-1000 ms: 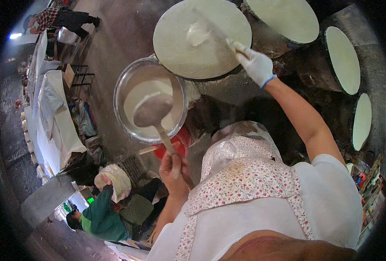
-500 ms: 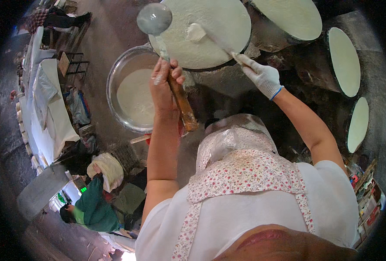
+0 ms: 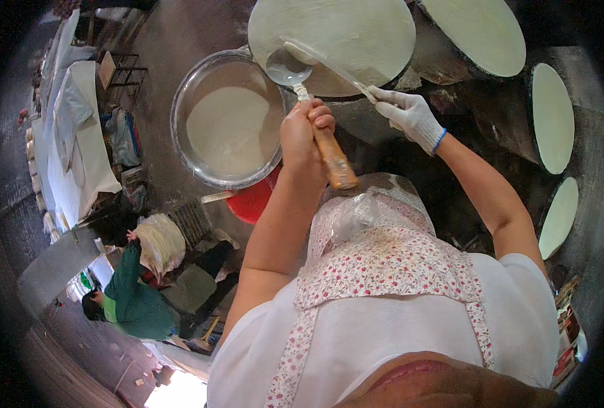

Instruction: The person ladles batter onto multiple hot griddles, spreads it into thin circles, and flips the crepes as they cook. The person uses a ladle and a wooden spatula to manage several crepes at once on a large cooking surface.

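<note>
My bare left hand (image 3: 304, 129) is closed around the wooden handle of a metal ladle (image 3: 285, 70), whose round bowl is over the near-left part of a large round griddle (image 3: 363, 34) coated in pale batter. My right hand (image 3: 411, 117), in a white knit glove with blue cuff, grips a long, thin flat scraper (image 3: 336, 69). The scraper's far end, with white paste on it, lies at the ladle's bowl, close above or touching it; I cannot tell which. Just left of my left hand is a wide steel pot (image 3: 223, 126) of white batter.
More coated round griddles (image 3: 550, 119) stand to the right. A red bucket (image 3: 244, 207) is under the pot. At lower left a co-worker in green (image 3: 138, 302) handles a pale bundle (image 3: 162, 248). A long table with white cloth (image 3: 94, 146) runs along the left.
My left hand has lifted the ladle out of the pot up to the big griddle, then moved it right and lower to the scraper. The scraper's far end has shifted slightly left.
</note>
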{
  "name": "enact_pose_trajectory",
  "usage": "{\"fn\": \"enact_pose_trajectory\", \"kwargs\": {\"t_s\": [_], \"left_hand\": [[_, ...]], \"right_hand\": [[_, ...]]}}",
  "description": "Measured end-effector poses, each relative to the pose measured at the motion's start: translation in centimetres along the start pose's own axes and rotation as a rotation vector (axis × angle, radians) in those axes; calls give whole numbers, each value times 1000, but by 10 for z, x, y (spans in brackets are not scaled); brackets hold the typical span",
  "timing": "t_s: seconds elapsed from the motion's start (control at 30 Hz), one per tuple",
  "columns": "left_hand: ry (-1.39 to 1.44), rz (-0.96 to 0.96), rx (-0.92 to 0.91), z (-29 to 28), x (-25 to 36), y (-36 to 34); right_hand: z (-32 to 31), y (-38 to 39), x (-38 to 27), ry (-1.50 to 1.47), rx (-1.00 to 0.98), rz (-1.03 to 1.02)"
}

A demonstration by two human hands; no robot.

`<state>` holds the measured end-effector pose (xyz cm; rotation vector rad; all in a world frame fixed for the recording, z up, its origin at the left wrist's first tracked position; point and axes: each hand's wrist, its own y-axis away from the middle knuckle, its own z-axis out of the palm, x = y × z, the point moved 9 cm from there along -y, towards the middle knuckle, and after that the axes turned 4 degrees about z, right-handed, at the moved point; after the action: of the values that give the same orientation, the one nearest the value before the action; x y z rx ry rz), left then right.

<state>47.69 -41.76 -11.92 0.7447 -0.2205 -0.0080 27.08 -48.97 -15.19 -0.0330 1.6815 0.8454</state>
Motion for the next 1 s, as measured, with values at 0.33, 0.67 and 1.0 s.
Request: {"fn": "enact_pose_trajectory", "kwargs": {"t_s": [0.33,0.67,1.0], "left_hand": [[161,16,-381,82,32,96],[308,95,-265,37,17,148],[316,-1,-208,-10,42,145]], "right_hand": [[-79,97,-132,-256,232,-271],[4,62,-9,314,-96,-118],[31,9,3,384,-39,-591]]}}
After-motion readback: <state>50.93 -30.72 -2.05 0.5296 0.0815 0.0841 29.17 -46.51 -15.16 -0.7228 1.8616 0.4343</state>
